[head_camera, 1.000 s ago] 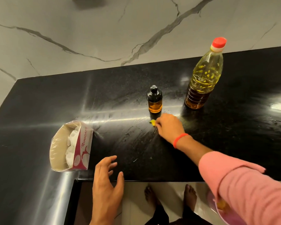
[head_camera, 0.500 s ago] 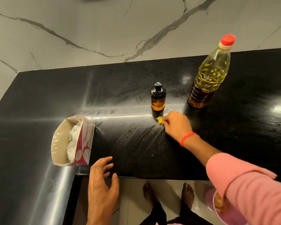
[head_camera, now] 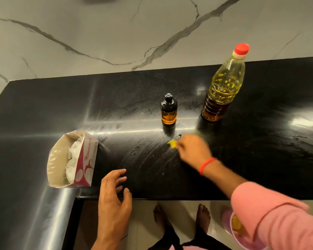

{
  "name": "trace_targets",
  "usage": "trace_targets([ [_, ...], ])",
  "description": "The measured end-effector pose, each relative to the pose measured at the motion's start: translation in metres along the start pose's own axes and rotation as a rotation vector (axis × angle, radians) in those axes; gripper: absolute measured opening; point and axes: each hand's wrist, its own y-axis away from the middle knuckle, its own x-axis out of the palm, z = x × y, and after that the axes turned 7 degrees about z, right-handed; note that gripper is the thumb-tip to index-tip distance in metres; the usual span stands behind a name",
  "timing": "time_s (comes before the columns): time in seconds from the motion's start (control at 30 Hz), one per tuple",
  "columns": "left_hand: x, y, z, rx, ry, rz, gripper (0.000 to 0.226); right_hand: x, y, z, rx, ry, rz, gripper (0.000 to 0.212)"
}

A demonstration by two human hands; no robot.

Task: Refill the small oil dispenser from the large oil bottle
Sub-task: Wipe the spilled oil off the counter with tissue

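Note:
The small oil dispenser [head_camera: 168, 110], dark with a black cap and amber oil in its lower part, stands upright mid-counter. To its right stands the large oil bottle [head_camera: 222, 87], clear plastic with a red cap on, partly filled with yellow-brown oil. My right hand [head_camera: 192, 150] presses a small yellow wad [head_camera: 173, 143] onto the counter just in front of the dispenser; the hand is blurred. A smeared, streaky patch spreads around it. My left hand [head_camera: 114, 193] hovers over the counter's front edge with fingers spread, holding nothing.
The black glossy counter [head_camera: 260, 159] meets a marble wall behind. A torn-open tissue box [head_camera: 74, 159] with white tissues lies at the left. A pink bin [head_camera: 242, 231] stands on the floor at lower right, beside my bare feet.
My right hand has rubbed the yellow wad back and forth in front of the dispenser. My left hand has barely shifted. The bottles stayed put.

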Motion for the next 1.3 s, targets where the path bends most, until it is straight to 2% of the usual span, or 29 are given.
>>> trace_targets([
  [0.1, 0.005, -0.001, -0.003, 0.016, -0.023, 0.016, 0.066, -0.019, -0.011, -0.034, 0.22, -0.118, -0.141, 0.021],
  [0.17, 0.01, -0.007, -0.007, 0.03, -0.033, 0.028, 0.064, -0.01, -0.007, -0.015, 0.226, -0.092, -0.129, 0.023],
  [0.27, 0.019, -0.022, -0.012, 0.064, -0.05, 0.058, 0.061, 0.022, 0.022, 0.041, -0.042, -0.016, 0.007, 0.024],
  [0.37, 0.026, -0.039, -0.015, 0.075, -0.093, 0.105, 0.059, 0.044, 0.062, 0.076, -0.33, -0.055, 0.145, 0.021],
  [0.43, 0.028, -0.048, -0.017, 0.084, -0.12, 0.124, 0.057, 0.044, 0.07, 0.067, -0.378, -0.051, 0.164, 0.022],
  [0.53, 0.027, -0.057, -0.019, 0.102, -0.138, 0.12, 0.055, 0.03, 0.057, 0.009, -0.205, -0.002, 0.057, 0.024],
  [0.67, 0.019, -0.055, -0.019, 0.093, -0.109, 0.087, 0.054, -0.007, 0.033, -0.086, 0.248, -0.066, -0.156, 0.018],
  [0.73, 0.016, -0.051, -0.017, 0.08, -0.089, 0.067, 0.055, -0.015, 0.021, -0.095, 0.387, -0.125, -0.214, 0.014],
  [0.8, 0.012, -0.046, -0.015, 0.072, -0.076, 0.058, 0.056, -0.015, 0.006, -0.076, 0.42, -0.186, -0.233, 0.014],
  [0.9, 0.009, -0.042, -0.016, 0.076, -0.064, 0.045, 0.058, -0.004, -0.017, -0.018, 0.289, -0.215, -0.171, 0.018],
  [1.03, 0.007, -0.046, -0.015, 0.084, -0.061, 0.009, 0.06, 0.023, -0.009, 0.086, -0.094, -0.122, 0.026, 0.017],
  [1.13, 0.006, -0.051, -0.014, 0.082, -0.044, -0.008, 0.068, 0.039, 0.017, 0.123, -0.34, -0.098, 0.148, 0.016],
  [1.2, 0.007, -0.055, -0.014, 0.09, -0.043, -0.006, 0.068, 0.039, 0.022, 0.113, -0.359, -0.09, 0.142, 0.015],
  [1.3, 0.01, -0.059, -0.013, 0.113, -0.056, 0.019, 0.067, 0.027, 0.022, 0.051, -0.149, -0.112, 0.037, 0.019],
])
